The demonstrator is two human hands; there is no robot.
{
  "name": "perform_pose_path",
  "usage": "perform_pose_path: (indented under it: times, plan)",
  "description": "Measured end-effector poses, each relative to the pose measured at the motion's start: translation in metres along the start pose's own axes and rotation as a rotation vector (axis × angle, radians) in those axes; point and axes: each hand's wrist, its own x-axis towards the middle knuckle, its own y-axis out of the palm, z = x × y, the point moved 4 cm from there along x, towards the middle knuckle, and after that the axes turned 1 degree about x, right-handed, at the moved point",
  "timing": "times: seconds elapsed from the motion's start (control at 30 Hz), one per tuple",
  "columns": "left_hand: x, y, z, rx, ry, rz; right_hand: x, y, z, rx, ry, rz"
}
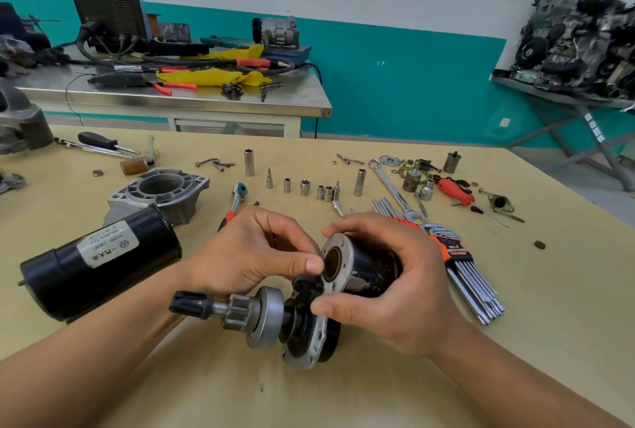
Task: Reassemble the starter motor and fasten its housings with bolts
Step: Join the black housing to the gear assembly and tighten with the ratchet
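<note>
The table (515, 341) is bare at 5 o'clock and 7 o'clock, near the front edge, so there is room to pass there. At 9 o'clock the big black motor body (99, 262) blocks the way, with the silver housing (161, 192) just behind it. At 12 o'clock stands a row of sockets (305, 187). At 3 o'clock the hex key set (464, 262) lies just beside the hands (388, 276).

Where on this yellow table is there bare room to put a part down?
Bare tabletop lies right of the orange-holdered hex key set, around the lone small nut, and along the near edge. The far strip is crowded with the chrome sockets, the spanner and small parts.
</note>
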Motion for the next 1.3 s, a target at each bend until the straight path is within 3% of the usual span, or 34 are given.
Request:
perform_pose_path:
  times: [0.27,0.97,1.3]
  plan:
    - [-0.0008,0.0002,0.0000,-0.012,0.001,-0.007,0.0008,0.0003,0.0065,-0.026,-0.082,-0.035]
    - [-0.0038,0.0034,-0.0053,0.069,0.032,-0.047,0.0024,-0.0002,0.0014,0.172,0.129,0.039]
    - [-0.0046,0.0038,-0.0039,0.034,0.071,-0.073,-0.0009,0.0003,0.0056,0.064,0.010,-0.004]
